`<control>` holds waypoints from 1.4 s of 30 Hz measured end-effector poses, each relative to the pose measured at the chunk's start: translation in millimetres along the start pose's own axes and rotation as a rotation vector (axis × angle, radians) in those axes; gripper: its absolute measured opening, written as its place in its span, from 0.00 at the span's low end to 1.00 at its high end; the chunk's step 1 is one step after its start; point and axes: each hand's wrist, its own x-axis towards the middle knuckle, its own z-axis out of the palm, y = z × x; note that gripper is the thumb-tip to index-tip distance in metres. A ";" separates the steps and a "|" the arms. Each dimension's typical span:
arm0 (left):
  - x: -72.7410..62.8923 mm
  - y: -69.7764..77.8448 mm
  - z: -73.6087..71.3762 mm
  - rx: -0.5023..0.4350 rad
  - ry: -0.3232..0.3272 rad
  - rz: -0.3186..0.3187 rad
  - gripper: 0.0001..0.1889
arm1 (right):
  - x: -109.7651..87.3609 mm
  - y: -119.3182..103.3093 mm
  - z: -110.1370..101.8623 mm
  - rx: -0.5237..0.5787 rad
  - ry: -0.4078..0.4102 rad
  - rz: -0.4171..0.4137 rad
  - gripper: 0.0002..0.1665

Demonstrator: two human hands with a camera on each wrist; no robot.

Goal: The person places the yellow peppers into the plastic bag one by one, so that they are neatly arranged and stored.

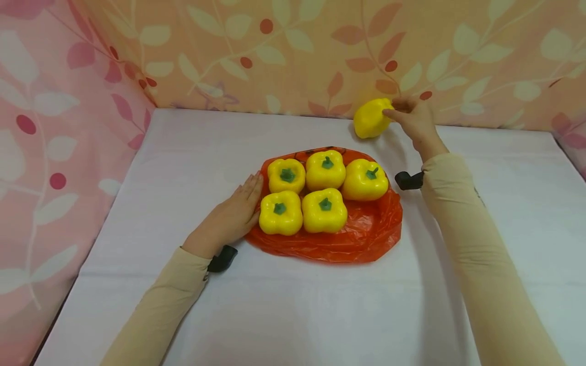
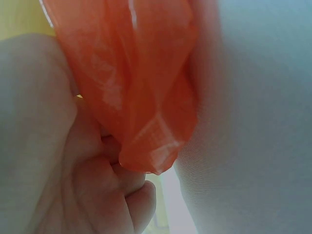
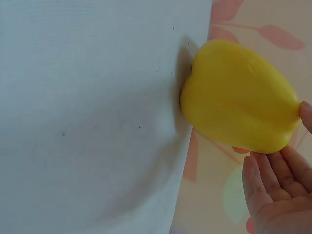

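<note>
A yellow bell pepper (image 1: 372,119) is pinched between the thumb and fingers of my right hand (image 1: 415,122) at the back of the table; in the right wrist view this pepper (image 3: 239,97) is close to the white surface. Several more yellow bell peppers with green stems, such as the front one (image 1: 325,211), sit on a red plastic bag (image 1: 366,239). My left hand (image 1: 231,213) rests with straight fingers along the bag's left side. The left wrist view has crumpled bag plastic (image 2: 146,97) beside that palm.
The table has a white cloth (image 1: 293,310). Behind it stands a flowered orange backdrop (image 1: 284,56), with a pink flowered one (image 1: 46,152) on the left. Black wrist mounts stick out near both cuffs.
</note>
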 end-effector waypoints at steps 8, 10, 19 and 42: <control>0.2 0.0 0.1 0.004 0.002 0.001 0.37 | -9.1 7.5 -11.9 -0.052 -0.054 -0.014 0.33; 0.2 -0.3 0.1 0.003 0.001 0.003 0.37 | -11.6 9.9 -16.3 -0.085 -0.081 -0.021 0.34; -1.8 -2.7 -0.4 0.001 0.003 0.001 0.37 | -17.5 7.5 -19.2 -0.195 -0.199 -0.003 0.40; -2.3 -1.9 -0.4 -0.013 0.010 -0.007 0.37 | -22.4 19.5 -29.6 -0.395 -0.209 -0.039 0.39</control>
